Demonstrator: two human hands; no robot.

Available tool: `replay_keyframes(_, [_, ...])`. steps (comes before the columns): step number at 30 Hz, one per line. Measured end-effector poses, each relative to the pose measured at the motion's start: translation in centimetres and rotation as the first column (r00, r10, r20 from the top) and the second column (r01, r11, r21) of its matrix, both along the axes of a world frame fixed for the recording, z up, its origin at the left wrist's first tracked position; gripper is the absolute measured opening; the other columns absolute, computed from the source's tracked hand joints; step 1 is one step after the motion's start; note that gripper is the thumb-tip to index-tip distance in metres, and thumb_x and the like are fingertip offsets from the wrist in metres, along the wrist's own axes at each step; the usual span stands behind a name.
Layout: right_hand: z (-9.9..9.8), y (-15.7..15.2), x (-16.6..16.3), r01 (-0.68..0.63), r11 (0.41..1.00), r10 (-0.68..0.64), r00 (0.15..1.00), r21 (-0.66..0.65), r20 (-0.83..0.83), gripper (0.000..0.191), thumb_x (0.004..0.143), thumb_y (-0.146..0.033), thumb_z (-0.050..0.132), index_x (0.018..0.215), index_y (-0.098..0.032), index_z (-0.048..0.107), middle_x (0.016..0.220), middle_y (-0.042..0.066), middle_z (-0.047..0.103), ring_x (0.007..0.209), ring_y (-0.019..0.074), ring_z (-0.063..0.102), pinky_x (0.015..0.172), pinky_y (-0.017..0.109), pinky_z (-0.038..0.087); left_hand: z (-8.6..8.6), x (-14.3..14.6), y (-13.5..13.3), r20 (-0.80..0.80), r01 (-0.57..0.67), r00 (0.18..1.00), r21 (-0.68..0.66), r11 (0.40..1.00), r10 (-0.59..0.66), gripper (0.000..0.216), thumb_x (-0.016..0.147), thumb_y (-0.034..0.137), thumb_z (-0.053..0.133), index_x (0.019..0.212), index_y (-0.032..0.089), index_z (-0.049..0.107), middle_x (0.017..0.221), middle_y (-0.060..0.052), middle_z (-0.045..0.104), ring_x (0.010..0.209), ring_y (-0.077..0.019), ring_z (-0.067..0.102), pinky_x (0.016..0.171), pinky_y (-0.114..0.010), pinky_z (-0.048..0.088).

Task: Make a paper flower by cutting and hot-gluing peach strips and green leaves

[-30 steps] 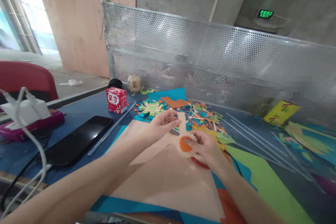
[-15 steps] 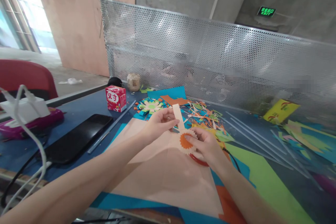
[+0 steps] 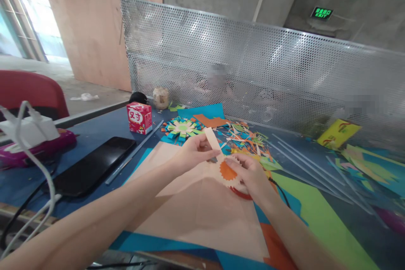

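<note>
My left hand (image 3: 193,152) is closed, pinching a cream paper strip (image 3: 211,137) between thumb and fingers. The strip slants down toward a round paper piece with an orange toothed centre (image 3: 228,170) and a cream fringed edge. My right hand (image 3: 251,173) grips that round piece, thumb on its face and fingers behind. Just below it shows a red curved part (image 3: 241,194), and a small grey tip (image 3: 212,160) sits under my left hand; I cannot tell whether they belong together. Both hands are above a large cream paper sheet (image 3: 190,215).
Behind my hands are a layered paper flower (image 3: 182,128) and a heap of paper scraps (image 3: 247,137). A black phone (image 3: 95,166), a red box (image 3: 139,118) and a purple power strip (image 3: 68,139) are leftward. Clear sticks (image 3: 306,160) and green paper (image 3: 322,215) lie rightward.
The round paper piece has shifted slightly right and turned in my right hand. The strip leans more to the left, and my left hand is a little lower.
</note>
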State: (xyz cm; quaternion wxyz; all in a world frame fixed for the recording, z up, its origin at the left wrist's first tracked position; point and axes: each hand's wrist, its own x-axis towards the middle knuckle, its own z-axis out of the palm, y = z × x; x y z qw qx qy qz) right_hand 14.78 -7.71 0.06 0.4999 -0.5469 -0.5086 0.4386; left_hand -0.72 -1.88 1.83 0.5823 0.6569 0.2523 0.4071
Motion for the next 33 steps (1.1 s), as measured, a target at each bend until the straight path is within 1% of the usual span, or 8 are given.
replay_keyframes(6, [-0.6, 0.3, 0.4, 0.001, 1.000, -0.002, 0.998, -0.016, -0.064, 0.028, 0.065, -0.045, 0.062, 0.070, -0.019, 0.053, 0.050, -0.006, 0.046, 0.035, 0.0055, 0.034, 0.034, 0.019, 0.021, 0.2, 0.1, -0.2, -0.007, -0.034, 0.999, -0.022, 0.999, 0.034, 0.019, 0.063, 0.022, 0.068, 0.071, 0.013, 0.054, 0.060, 0.002, 0.058, 0.055, -0.0091, 0.056, 0.055, -0.022, 0.048])
replay_keyframes(10, [-0.2, 0.1, 0.1, 0.015, 1.000, -0.015, 1.000, 0.005, -0.016, 0.027, 0.065, -0.044, 0.062, 0.066, -0.019, 0.052, 0.047, -0.007, 0.043, 0.035, 0.0050, 0.032, 0.035, 0.019, 0.021, 0.0, 0.1, -0.2, -0.012, -0.025, 1.000, -0.022, 0.999, 0.024, 0.019, 0.065, 0.024, 0.066, 0.074, 0.013, 0.053, 0.064, 0.001, 0.059, 0.057, -0.0097, 0.056, 0.055, -0.023, 0.046])
replay_keyframes(14, [-0.2, 0.2, 0.1, 0.011, 0.999, -0.013, 1.000, 0.051, 0.022, 0.027, 0.066, -0.044, 0.060, 0.065, -0.019, 0.051, 0.045, -0.007, 0.043, 0.032, 0.0043, 0.028, 0.034, 0.020, 0.020, -0.6, 0.1, 0.0, -0.029, 0.007, 1.000, 0.006, 1.000, -0.007, 0.028, 0.065, 0.024, 0.067, 0.087, 0.014, 0.052, 0.075, -0.002, 0.062, 0.070, -0.0129, 0.059, 0.062, -0.025, 0.046])
replay_keyframes(17, [-0.2, 0.2, 0.2, 0.008, 0.997, -0.010, 1.000, 0.074, 0.024, 0.026, 0.065, -0.043, 0.061, 0.066, -0.018, 0.052, 0.047, -0.007, 0.045, 0.034, 0.0050, 0.032, 0.034, 0.020, 0.022, -1.1, 0.2, 0.2, -0.045, 0.046, 0.998, 0.034, 0.998, -0.045, 0.039, 0.062, 0.023, 0.068, 0.096, 0.015, 0.049, 0.080, -0.003, 0.062, 0.075, -0.0143, 0.059, 0.068, -0.029, 0.046])
replay_keyframes(23, [0.2, 0.1, -0.1, 0.015, 0.998, -0.017, 0.999, 0.055, 0.038, 0.029, 0.062, -0.042, 0.063, 0.073, -0.016, 0.056, 0.058, -0.003, 0.052, 0.048, 0.0087, 0.046, 0.044, 0.021, 0.035, -1.4, 0.3, 0.4, -0.039, 0.062, 0.997, 0.037, 0.997, -0.060, 0.031, 0.063, 0.024, 0.066, 0.088, 0.015, 0.051, 0.081, -0.003, 0.062, 0.073, -0.0145, 0.058, 0.066, -0.028, 0.044])
replay_keyframes(25, [0.2, 0.1, -0.1, 0.026, 0.999, -0.029, 0.998, 0.047, 0.050, 0.031, 0.061, -0.042, 0.063, 0.074, -0.016, 0.055, 0.056, -0.004, 0.049, 0.044, 0.0073, 0.042, 0.041, 0.020, 0.032, -1.1, 0.2, 0.3, -0.040, 0.046, 0.998, 0.028, 0.999, -0.044, 0.028, 0.063, 0.024, 0.066, 0.085, 0.015, 0.052, 0.080, -0.003, 0.062, 0.073, -0.0142, 0.058, 0.065, -0.027, 0.043])
replay_keyframes(30, [-0.4, 0.4, 0.2, -0.028, 0.997, 0.028, 1.000, 0.066, -0.012, 0.029, 0.063, -0.039, 0.063, 0.059, -0.018, 0.044, 0.046, -0.010, 0.035, 0.036, 0.0040, 0.030, 0.037, 0.019, 0.025, -0.3, 0.0, 0.0, -0.043, 0.005, 0.999, -0.002, 1.000, -0.005, 0.019, 0.064, 0.024, 0.065, 0.076, 0.015, 0.053, 0.072, -0.001, 0.059, 0.069, -0.0118, 0.055, 0.063, -0.024, 0.041])
replay_keyframes(33, [-0.3, 0.4, 0.3, 0.012, 0.997, -0.013, 1.000, 0.078, 0.005, 0.025, 0.063, -0.038, 0.062, 0.062, -0.018, 0.047, 0.046, -0.009, 0.037, 0.036, 0.0039, 0.030, 0.036, 0.019, 0.023, -0.1, -0.2, 0.0, -0.017, -0.079, 0.997, -0.040, 0.996, 0.078, 0.020, 0.065, 0.027, 0.064, 0.077, 0.015, 0.053, 0.072, 0.001, 0.056, 0.065, -0.0097, 0.053, 0.058, -0.021, 0.040])
